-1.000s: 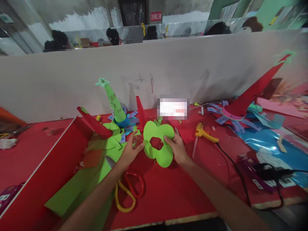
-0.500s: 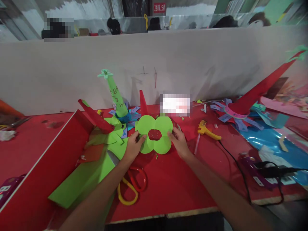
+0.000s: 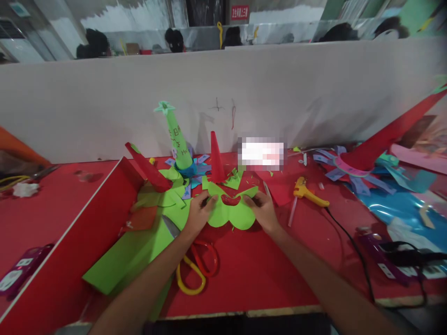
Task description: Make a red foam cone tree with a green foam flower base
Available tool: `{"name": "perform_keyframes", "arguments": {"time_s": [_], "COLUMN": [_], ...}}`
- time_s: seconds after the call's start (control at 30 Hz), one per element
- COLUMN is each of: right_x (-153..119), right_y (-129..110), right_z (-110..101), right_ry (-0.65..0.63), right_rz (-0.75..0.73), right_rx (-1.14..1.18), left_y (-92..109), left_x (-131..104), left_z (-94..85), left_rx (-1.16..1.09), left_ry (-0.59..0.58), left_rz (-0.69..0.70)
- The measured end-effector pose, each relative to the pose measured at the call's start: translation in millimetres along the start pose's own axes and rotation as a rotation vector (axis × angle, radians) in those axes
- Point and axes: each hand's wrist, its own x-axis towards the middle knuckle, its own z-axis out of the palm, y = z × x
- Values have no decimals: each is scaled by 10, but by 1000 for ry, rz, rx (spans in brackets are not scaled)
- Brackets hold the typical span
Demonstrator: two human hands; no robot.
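Green petalled paper point(image 3: 229, 215) bends around its central hole, over the red counter point(image 3: 261, 274), nearer the back edge than the front; the left hand point(image 3: 199, 211) has its grip pinching one side, the right hand point(image 3: 263, 211) its grip pinching the other; a red cone point(image 3: 216, 163) stands just behind; scissors point(image 3: 200, 272) lie nearer the front edge, partly under the left forearm; a yellow glue gun point(image 3: 311, 194) lies to the right.

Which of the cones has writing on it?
The green cone, with the star-shaped top and the blue band around its foot. The other cones are mostly red, and I see no writing on them.
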Motion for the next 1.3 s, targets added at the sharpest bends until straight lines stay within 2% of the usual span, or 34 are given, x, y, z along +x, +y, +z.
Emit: {"name": "perform_keyframes", "arguments": {"time_s": [0.1, 0.23, 0.4, 0.53, 0.73, 0.87, 1.03, 1.3], "right_x": [20, 31, 23, 39, 36, 28, -12, -59], "right_y": [-45, -73, -72, -48, -52, -61, -90, -153], "right_z": [-17, -30, -39, -70, -62, -59, -48, -16], "right_ry": [-51, -97, -37, -69, -141, -183, -221, -262], "right_rz": [20, 24, 49, 19, -64, -89, -122, -143], "right_rx": [36, -27, 34, -89, -251, -302, -336, -335], "left_y": [27, 31, 19, 40, 12, 60, 131, 65], "left_x": [-12, -7, -15, -30, -14, -29, -61, -62], "left_z": [31, 45, 40, 46, 38, 25, 17, 17], "left_rx": [-69, -82, 23, -11, -4, 168, 410, 507], "left_ry": [-30, -8, -39, -66, -12, 22, -54, -40], "left_rz": [-6, -13, -18, 1, 26, 130, 248, 311]}}
